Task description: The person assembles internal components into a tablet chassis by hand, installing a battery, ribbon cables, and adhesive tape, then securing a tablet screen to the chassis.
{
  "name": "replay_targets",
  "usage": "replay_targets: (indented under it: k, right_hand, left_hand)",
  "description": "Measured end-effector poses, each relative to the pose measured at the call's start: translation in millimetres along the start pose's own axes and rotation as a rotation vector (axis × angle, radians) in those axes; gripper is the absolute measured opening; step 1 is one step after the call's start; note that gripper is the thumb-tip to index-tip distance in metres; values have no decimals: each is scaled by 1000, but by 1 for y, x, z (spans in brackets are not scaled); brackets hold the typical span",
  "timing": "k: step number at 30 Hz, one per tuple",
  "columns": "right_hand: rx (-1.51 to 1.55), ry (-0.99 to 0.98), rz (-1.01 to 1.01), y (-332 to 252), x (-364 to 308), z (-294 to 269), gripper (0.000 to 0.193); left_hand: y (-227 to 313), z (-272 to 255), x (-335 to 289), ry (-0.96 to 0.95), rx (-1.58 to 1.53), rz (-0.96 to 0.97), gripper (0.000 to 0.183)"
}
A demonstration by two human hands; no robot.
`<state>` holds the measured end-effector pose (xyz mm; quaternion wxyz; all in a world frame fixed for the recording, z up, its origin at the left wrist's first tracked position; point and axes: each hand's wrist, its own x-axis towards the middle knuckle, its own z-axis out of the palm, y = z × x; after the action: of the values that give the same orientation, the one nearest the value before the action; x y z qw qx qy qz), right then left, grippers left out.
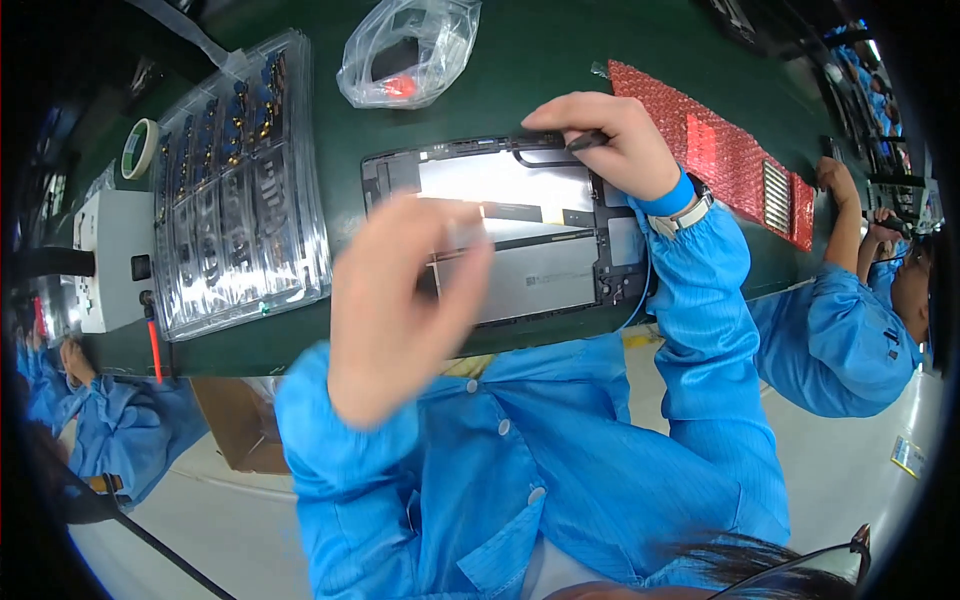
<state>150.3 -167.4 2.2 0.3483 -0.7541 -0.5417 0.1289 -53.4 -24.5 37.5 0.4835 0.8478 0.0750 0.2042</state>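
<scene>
Black stylus (588, 141) is being pinched by right hand (610, 140) against tablet (530, 240) edge; keep pressure light; left hand (400, 300) is hovering blurred, grip indeterminable.

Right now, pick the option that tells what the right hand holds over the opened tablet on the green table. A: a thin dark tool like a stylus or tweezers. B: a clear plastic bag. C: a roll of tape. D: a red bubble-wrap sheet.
A: the right hand pinches a thin dark tool at the top edge of the opened tablet; the other listed things lie apart on the table.
</scene>
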Motion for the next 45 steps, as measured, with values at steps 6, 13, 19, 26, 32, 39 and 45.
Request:
replay_targets:
  k: [6,13,19,26,32,39,45]
  right_hand:
    - [-162,35,-166,-4,4,3,42]
    - [-433,-34,-191,-23,10,7,35]
    - [-401,-151,-193,-29,1,3,29]
    - [-359,-200,-154,-34,13,-8,34]
    - [198,486,-225,-71,-14,-33,35]
    - [361,668,-206,-83,-70,1,29]
    - [488,657,-69,-86,-66,-18,29]
  left_hand:
    - [0,8,-92,-468,-937,-557,26]
    - [-9,49,-107,-111,-1421,-866,36]
    - [-24,45,-106,-397,-1125,-667,34]
    - [16,85,-62,356,-1421,-410,36]
    - [56,70,-47,223,-705,-146,43]
    - [75,67,-44,282,353,436,60]
    - [67,85,-58,358,606,455,45]
